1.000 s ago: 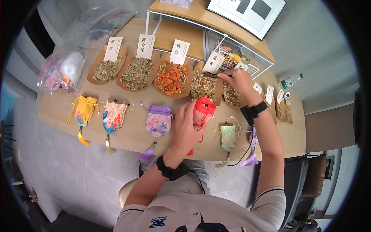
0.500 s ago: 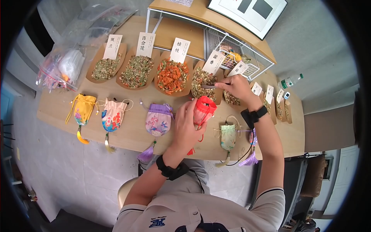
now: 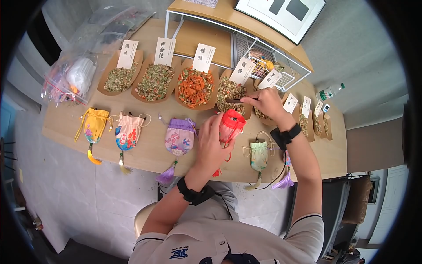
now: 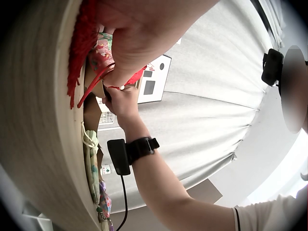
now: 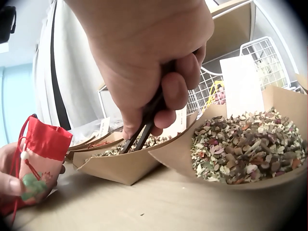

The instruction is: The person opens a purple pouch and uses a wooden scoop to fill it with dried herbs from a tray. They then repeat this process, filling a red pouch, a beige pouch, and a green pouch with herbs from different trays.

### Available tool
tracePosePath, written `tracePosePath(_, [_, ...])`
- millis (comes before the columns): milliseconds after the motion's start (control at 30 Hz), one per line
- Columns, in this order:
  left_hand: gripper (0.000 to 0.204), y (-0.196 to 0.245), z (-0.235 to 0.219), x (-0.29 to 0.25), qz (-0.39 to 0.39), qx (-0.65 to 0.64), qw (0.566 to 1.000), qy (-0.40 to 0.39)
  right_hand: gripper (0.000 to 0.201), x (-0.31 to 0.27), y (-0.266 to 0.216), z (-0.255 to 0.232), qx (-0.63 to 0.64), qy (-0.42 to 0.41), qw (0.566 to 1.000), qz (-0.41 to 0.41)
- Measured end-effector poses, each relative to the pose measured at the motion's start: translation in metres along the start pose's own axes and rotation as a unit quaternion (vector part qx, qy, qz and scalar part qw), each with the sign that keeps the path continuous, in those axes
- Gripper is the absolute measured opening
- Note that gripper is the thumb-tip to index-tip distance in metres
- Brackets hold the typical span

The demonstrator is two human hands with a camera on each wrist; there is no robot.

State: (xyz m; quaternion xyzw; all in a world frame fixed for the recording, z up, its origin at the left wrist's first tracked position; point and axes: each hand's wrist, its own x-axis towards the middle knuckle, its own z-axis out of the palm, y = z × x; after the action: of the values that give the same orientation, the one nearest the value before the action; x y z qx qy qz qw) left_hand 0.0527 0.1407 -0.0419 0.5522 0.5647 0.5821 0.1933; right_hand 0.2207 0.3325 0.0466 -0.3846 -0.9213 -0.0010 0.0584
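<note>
One red pouch (image 3: 232, 126), mouth up, is held in the left grip (image 3: 211, 143), just before a herb tray (image 5: 122, 174); the right grip (image 3: 269, 103) pinches dark tongs (image 5: 155, 106), tips at its herbs (image 3: 230, 90). Three pouches (image 3: 129, 132) lie left on the bench (image 3: 237, 165), a green pouch (image 3: 259, 156) right.

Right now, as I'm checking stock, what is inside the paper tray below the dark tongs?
A mixed heap of dried, pale and greenish bits lies in the paper tray, below the tongs in the right hand. The heap hides the tray's bottom.
</note>
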Motion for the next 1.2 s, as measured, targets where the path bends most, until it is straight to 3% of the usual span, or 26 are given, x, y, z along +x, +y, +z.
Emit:
tracePosePath(133, [0.088,0.0,0.0,0.0,-0.003,-0.005,1.0,-0.001,0.043,-0.002,-0.005,-0.001,0.02,0.007,1.0,0.021])
tracePosePath(433, [0.088,0.001,0.0,0.0,0.0,-0.013,1.0,0.004,0.03,-0.011,-0.004,-0.02,0.107,0.05,0.993,0.031])
tracePosePath(633, [0.088,0.0,0.002,-0.001,-0.012,-0.027,1.0,0.002,0.029,-0.028,-0.019,-0.047,0.141,0.073,0.987,-0.008])
tracePosePath(933, [0.089,0.0,0.0,0.0,0.006,0.0,1.0,0.002,0.029,-0.046,-0.036,-0.067,0.089,0.027,0.99,-0.106])
tracePosePath(1200, [0.089,-0.001,0.0,0.0,0.006,0.005,1.0,-0.001,0.031,-0.026,-0.015,-0.055,0.052,0.049,0.997,0.002])
